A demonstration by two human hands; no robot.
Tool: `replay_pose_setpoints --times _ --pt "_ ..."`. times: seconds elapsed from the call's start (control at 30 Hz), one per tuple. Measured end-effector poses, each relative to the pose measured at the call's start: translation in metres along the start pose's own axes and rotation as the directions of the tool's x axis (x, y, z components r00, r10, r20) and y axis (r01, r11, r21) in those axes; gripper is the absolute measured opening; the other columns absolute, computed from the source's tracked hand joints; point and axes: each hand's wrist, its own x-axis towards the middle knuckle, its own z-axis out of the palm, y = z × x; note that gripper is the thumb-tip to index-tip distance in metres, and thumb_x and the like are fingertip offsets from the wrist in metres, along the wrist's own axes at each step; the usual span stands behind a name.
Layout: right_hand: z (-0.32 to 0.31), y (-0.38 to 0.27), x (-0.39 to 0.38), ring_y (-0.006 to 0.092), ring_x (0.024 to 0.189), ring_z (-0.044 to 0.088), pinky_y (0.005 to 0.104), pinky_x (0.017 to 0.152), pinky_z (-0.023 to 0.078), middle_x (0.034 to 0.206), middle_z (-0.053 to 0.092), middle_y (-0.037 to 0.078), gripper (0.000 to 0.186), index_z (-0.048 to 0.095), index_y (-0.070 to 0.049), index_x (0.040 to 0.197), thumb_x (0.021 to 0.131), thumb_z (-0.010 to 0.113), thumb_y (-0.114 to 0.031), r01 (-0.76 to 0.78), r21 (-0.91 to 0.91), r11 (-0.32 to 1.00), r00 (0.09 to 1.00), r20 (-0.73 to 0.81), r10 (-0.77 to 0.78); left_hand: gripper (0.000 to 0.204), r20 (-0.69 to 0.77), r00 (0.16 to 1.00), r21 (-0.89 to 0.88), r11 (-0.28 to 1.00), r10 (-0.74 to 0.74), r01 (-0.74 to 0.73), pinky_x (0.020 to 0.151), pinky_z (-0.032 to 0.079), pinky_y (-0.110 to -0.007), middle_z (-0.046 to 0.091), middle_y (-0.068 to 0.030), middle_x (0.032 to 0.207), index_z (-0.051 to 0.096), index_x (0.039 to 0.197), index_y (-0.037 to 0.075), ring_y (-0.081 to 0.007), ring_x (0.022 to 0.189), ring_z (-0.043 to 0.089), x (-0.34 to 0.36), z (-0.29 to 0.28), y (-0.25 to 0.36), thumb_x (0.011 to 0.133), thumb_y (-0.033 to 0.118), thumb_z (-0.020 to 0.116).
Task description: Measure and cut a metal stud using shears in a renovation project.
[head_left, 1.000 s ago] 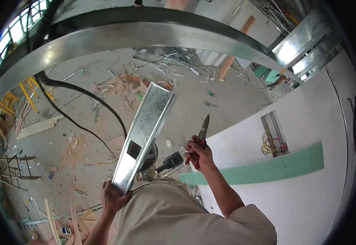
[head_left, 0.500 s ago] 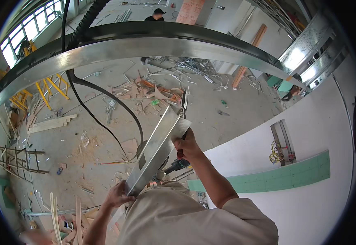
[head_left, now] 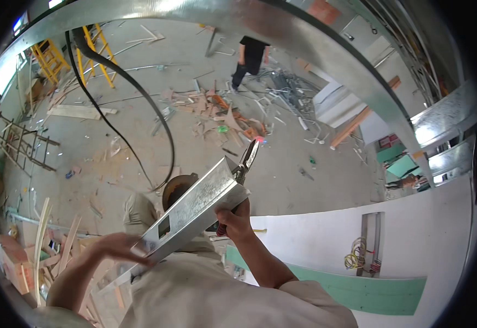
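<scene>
A silvery C-shaped metal stud (head_left: 186,216) with a rectangular cutout slants across in front of my body. Its lower end is at my waist. My right hand (head_left: 237,220) is closed around tin snips (head_left: 248,159), pressed against the upper part of the stud. The snips' blades stick out past the stud's far end, and a bit of red handle shows below my hand. At the lower end, my left hand (head_left: 115,247) lies against the stud, its fingers stretched across it but smeared by motion. Whether they grip it cannot be made out.
A curved-looking metal beam (head_left: 337,38) crosses ahead. A black cable (head_left: 165,126) hangs at left. Scrap (head_left: 222,112) litters the floor, with a person (head_left: 251,60) beyond. A yellow ladder (head_left: 99,54) stands far left. On the right is a white panel (head_left: 315,240) with a green strip.
The view has tilted and turned. The stud lies at a flatter slant, and my left hand has shifted left and blurred at its lower end. The far person now shows in full.
</scene>
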Motion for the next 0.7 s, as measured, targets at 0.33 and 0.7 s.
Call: replay_pose_setpoints --times 0.33,0.7 --pt "-0.006 0.027 0.001 0.0182 0.088 0.066 0.0266 0.069 0.053 0.120 0.066 0.012 0.083 0.043 -0.010 0.155 0.080 0.077 0.003 -0.274 -0.268 0.923 0.961 -0.117 0.251 0.091 -0.500 0.749 -0.161 0.802 0.436 -0.575 0.084 0.051 -0.031 0.069 -0.0146 0.120 0.049 0.146 -0.003 -0.0202 0.095 0.063 0.116 -0.020 0.087 0.073 0.028 0.094" --pt "-0.056 0.114 -0.101 0.0190 0.099 0.063 0.0296 0.088 0.050 0.127 0.064 0.008 0.089 0.034 -0.014 0.165 0.084 0.064 0.006 -0.457 0.036 0.889 0.889 -0.006 0.457 0.076 -0.399 0.782 -0.652 0.452 0.479 -0.609 0.082 0.052 -0.032 0.069 -0.0111 0.106 0.056 0.133 0.002 -0.0204 0.092 0.065 0.178 -0.028 0.049 0.065 0.017 0.085"
